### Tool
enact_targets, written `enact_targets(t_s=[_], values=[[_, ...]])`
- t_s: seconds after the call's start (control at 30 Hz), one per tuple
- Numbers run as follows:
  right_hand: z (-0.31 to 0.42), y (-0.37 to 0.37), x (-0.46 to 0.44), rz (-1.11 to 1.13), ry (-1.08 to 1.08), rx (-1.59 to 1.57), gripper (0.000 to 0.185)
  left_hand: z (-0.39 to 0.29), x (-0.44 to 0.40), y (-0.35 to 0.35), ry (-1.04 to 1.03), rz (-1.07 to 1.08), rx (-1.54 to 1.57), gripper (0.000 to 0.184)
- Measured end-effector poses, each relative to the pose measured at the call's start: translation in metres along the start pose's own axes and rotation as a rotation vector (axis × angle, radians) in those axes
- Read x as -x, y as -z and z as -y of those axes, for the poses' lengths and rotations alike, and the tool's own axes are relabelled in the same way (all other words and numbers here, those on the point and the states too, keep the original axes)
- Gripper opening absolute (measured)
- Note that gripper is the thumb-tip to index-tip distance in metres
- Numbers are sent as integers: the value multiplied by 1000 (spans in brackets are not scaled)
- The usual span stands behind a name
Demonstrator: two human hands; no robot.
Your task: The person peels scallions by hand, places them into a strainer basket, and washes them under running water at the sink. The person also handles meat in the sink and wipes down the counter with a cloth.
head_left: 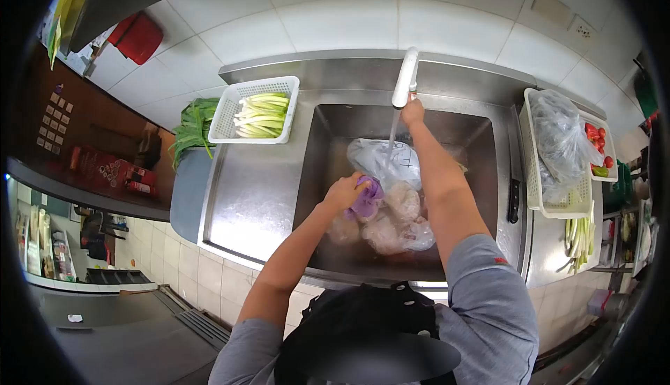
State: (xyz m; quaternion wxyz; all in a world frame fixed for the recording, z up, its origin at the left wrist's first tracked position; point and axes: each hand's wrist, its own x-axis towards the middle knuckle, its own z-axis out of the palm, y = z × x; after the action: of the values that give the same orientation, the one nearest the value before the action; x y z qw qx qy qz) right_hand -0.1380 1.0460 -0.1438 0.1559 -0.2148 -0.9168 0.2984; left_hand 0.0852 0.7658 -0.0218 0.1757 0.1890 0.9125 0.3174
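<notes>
My left hand (344, 192) is closed on a crumpled purple thing (368, 197), perhaps a cloth or a bag, over the sink. My right hand (413, 111) reaches to the back of the sink and grips the lower part of the white faucet (405, 81); its fingers are partly hidden. A stream of water falls from the spout onto a white plastic bag (387, 160). Several clear plastic bags (384, 233) with pale contents that I cannot make out lie in the metal sink (481, 148), below and beside my left hand.
Left of the sink stands a white basket (289, 130) of trimmed green onions (264, 114), beside leafy greens (195, 125). At right are a black-handled knife (514, 200), a crate (562, 210) holding plastic bags, red vegetables (597, 137) and more stalks (579, 238).
</notes>
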Motion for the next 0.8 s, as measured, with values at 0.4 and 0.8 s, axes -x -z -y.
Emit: enact_targets(t_s=[0.4, 0.8], values=[[89, 161, 94, 992, -425, -1100, 26, 0, -80, -9, -218, -48, 56, 39], [110, 198, 95, 649, 247, -247, 21, -62, -145, 21, -389, -349, 142, 37]])
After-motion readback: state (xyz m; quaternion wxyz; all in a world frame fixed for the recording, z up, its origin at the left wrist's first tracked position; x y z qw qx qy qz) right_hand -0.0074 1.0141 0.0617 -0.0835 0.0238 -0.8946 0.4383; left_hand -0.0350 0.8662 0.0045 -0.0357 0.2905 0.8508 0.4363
